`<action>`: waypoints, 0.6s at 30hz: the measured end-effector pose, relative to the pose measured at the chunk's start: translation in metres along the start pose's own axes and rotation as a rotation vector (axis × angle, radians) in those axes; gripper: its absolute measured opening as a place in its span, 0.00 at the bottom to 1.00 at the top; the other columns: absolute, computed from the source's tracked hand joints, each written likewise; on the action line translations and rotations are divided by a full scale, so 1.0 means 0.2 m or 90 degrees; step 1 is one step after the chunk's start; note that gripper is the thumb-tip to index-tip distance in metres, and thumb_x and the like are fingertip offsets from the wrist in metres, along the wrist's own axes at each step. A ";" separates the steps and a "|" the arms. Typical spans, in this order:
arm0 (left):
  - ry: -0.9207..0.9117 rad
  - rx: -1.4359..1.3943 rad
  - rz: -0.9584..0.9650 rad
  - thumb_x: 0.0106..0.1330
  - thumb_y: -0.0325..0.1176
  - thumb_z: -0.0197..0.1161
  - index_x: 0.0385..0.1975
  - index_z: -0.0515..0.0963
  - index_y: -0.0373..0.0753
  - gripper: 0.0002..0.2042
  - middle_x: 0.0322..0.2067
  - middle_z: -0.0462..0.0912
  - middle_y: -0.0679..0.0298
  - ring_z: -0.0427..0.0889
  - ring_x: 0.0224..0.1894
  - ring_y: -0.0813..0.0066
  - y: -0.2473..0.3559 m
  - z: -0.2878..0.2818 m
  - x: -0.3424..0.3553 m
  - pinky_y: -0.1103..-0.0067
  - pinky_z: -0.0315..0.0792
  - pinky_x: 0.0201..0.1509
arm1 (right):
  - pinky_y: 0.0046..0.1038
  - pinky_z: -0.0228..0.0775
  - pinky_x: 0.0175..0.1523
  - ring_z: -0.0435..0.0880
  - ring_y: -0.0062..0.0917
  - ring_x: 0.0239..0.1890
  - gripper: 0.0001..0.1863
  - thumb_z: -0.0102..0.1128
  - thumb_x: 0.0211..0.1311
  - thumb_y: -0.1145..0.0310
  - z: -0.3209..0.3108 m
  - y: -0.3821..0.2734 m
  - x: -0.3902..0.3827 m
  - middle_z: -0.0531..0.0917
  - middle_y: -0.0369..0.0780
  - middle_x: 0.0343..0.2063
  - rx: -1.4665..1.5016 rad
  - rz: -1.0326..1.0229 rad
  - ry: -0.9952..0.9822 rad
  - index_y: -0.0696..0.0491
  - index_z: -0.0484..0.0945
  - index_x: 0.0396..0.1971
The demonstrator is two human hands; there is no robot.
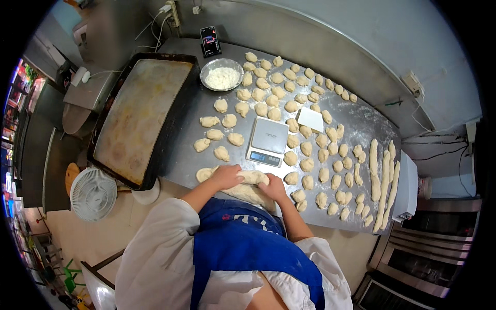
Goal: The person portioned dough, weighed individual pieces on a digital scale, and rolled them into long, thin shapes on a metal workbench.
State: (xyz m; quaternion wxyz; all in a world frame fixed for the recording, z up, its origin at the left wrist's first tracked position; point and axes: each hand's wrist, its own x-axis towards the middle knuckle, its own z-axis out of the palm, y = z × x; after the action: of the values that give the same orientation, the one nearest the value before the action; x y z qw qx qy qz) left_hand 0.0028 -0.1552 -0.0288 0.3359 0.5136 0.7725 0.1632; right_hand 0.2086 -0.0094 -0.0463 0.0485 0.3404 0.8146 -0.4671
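Note:
Both of my hands are on a thick roll of pale dough point(253, 177) at the table's near edge. My left hand point(227, 177) wraps over its left part, and my right hand point(273, 187) grips its right end. A second strip of dough point(243, 193) lies just under it, close to my blue apron. Beyond my hands stands a digital scale point(269, 135) with a bare platform. A white dough scraper point(310, 120) lies to its right. Many small dough pieces point(307, 165) cover the table around the scale, and several long dough ropes point(385, 181) lie at the right.
A large dark-rimmed baking tray point(182, 58) fills the left side. A metal bowl point(205, 82) of white flour and a phone point(210, 41) on a stand are at the back. A white fan point(93, 194) stands below the tray, and steel ovens point(423, 253) are at the lower right.

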 end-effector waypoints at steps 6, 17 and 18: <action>-0.062 -0.262 -0.037 0.60 0.53 0.61 0.37 0.83 0.39 0.21 0.41 0.85 0.51 0.82 0.44 0.49 -0.13 -0.09 0.07 0.62 0.74 0.47 | 0.36 0.77 0.47 0.86 0.40 0.41 0.28 0.69 0.47 0.55 0.02 -0.09 0.07 0.85 0.48 0.39 0.125 -0.028 -0.038 0.53 0.78 0.49; 0.010 0.253 0.176 0.50 0.41 0.71 0.44 0.79 0.42 0.21 0.42 0.80 0.59 0.79 0.49 0.58 0.02 -0.19 0.02 0.63 0.73 0.51 | 0.40 0.76 0.49 0.80 0.41 0.46 0.25 0.69 0.46 0.66 -0.14 -0.18 0.01 0.79 0.43 0.41 -0.305 -0.173 0.070 0.51 0.78 0.48; 0.052 0.269 0.209 0.49 0.39 0.71 0.47 0.78 0.42 0.23 0.44 0.79 0.59 0.77 0.51 0.58 0.06 -0.16 0.02 0.62 0.72 0.53 | 0.40 0.75 0.49 0.80 0.41 0.45 0.25 0.69 0.46 0.65 -0.13 -0.18 0.00 0.79 0.44 0.41 -0.307 -0.197 0.078 0.52 0.77 0.49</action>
State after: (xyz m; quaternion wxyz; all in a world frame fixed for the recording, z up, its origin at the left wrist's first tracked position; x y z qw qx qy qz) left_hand -0.0131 -0.1436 0.0003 0.1589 0.6837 0.7087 0.0710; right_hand 0.1922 -0.0006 -0.0053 0.0069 0.2187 0.9456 -0.2406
